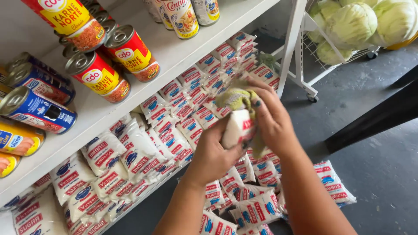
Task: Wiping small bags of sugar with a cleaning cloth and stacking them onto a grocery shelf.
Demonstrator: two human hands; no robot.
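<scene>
- One small white sugar packet (237, 128) sat at the middle of the scene, held up in front of the lower shelf.
- Left hand (213, 154) gripped the packet from below, fingers wrapped round it.
- Right hand (270, 117) pressed a yellow-green cloth (237, 99) over the packet's top, fingers clenched on the cloth.
- To wipe well, I judge a firm hold below and light strokes above would suit, so the thin bag is not split.
- Many more sugar packets (130, 152) lay piled on the lower shelf (143, 193) to the left, some on the grey floor (374, 165) nearby.
- Red cans (130, 52) and blue cans (35, 109) lay on the white upper shelf (174, 56); cabbages (357, 19) sat in a wire rack (331, 48) far right.
</scene>
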